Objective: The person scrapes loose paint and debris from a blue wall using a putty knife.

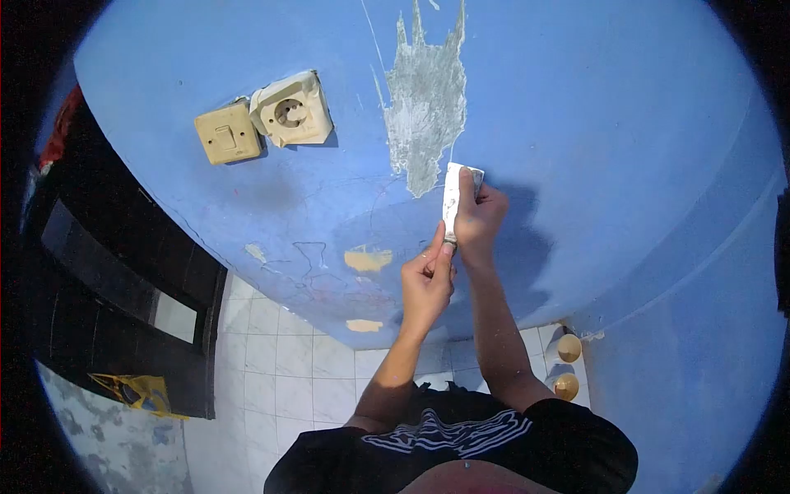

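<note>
A paint scraper (451,198) with a white-smeared blade is held up against the blue wall (576,123). My left hand (428,284) is closed around its handle, low on the tool. Higher up, my right hand (481,216) grips the blade, thumb laid along its face and fingers behind. The blade's top edge is just right of a bare grey patch (426,107) with ragged paint edges. Whether the edge touches the wall is hard to tell.
Left of the patch are a light switch (228,134) and a socket (292,113) partly covered with paper tape. Smaller peeled spots (368,260) lie lower on the wall. Two round tan objects (569,347) stand on the tiled floor (259,362) at right. A dark door (107,272) is at left.
</note>
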A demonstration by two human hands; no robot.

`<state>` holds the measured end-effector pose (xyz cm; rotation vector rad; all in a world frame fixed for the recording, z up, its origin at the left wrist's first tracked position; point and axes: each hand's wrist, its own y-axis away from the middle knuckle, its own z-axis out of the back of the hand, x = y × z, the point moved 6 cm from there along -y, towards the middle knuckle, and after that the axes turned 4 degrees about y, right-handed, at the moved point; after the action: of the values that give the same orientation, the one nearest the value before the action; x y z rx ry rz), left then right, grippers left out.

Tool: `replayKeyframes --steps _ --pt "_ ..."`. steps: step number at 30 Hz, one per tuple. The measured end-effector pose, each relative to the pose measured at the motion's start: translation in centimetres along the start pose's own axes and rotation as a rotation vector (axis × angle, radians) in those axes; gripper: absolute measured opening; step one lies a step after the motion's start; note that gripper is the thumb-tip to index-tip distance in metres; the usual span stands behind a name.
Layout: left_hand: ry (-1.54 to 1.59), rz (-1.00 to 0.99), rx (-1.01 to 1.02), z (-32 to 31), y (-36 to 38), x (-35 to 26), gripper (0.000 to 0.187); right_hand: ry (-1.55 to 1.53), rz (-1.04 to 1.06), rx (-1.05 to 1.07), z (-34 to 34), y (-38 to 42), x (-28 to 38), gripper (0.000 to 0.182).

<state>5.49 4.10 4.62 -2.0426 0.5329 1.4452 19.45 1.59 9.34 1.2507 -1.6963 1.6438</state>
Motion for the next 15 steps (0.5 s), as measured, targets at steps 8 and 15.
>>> replayKeyframes --steps 8,15 --pt "0.000 -0.030 0.006 0.2 -0.7 1.1 0.040 0.017 0.045 -0.019 -0.1 0.0 -0.6 0.051" --pt "0.136 -0.031 0.075 -1.4 -2.9 -4.1 0.040 0.176 0.160 -0.048 -0.7 -3.6 5.5 0.057"
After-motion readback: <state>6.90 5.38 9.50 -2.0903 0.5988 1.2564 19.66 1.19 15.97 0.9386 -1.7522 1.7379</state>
